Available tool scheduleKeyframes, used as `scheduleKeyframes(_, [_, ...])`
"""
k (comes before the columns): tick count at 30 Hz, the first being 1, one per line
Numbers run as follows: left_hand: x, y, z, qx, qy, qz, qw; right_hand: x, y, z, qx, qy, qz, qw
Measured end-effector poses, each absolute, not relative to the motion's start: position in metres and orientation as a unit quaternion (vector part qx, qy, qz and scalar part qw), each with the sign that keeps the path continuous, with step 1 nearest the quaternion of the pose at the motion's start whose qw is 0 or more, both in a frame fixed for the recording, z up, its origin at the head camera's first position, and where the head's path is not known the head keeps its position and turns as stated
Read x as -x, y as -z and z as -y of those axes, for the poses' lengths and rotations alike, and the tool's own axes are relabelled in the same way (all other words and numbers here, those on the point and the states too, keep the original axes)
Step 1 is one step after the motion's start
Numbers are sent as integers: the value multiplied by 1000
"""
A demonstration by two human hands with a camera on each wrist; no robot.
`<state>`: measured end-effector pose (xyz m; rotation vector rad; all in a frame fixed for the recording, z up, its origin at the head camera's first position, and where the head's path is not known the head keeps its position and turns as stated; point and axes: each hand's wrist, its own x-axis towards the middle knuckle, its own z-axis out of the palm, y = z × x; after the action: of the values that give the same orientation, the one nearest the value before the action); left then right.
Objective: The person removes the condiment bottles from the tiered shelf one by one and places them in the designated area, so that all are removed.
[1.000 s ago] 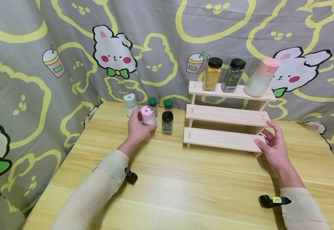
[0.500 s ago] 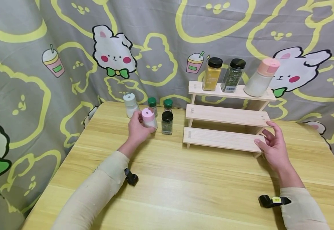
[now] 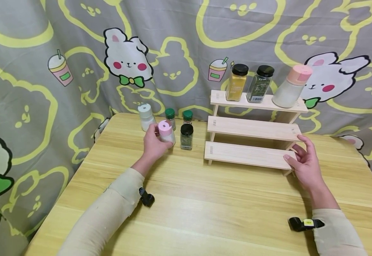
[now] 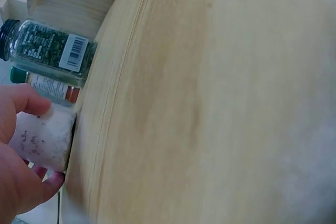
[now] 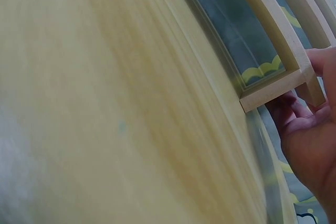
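Observation:
My left hand [image 3: 155, 145] grips a small glass shaker [image 3: 166, 136] with a pink lid and white contents, thumb on one side and fingers round the other. In the left wrist view, the shaker [image 4: 44, 135] stands on the tabletop. Beside it are a black-capped herb jar [image 3: 186, 137], two green-capped jars [image 3: 187, 117] and a pale-lidded shaker [image 3: 146, 117]. My right hand [image 3: 308, 165] holds the right end of a three-step wooden rack [image 3: 253, 128], thumb on the lowest shelf and a finger at the middle shelf's edge.
Across the rack's top shelf stand a yellow spice jar [image 3: 236, 83], a black-capped green herb jar [image 3: 260, 85] and a larger pink-lidded shaker [image 3: 289, 89]. The wooden table [image 3: 205, 213] meets a patterned curtain [image 3: 179, 42] behind. Black wrist cameras [image 3: 146, 197] sit on both sleeves.
Over the past second the pink-lidded shaker and my left hand have shifted very slightly, toward the right and front. My right hand and the rack stay in place.

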<state>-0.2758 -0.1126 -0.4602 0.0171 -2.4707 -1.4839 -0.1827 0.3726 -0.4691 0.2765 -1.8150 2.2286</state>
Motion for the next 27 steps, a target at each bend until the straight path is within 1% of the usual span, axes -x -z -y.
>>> scheduleKeyframes(8, [274, 456, 111, 2, 517, 847, 121, 182, 470, -373, -96, -760, 630, 128])
scheduleKeyframes(17, [272, 442, 108, 26, 551, 823, 136, 183, 470, -374, -100, -758, 630, 132])
scheduleKeyframes(27, [274, 434, 107, 23, 549, 824, 139, 183, 471, -375, -99, -759, 631, 131])
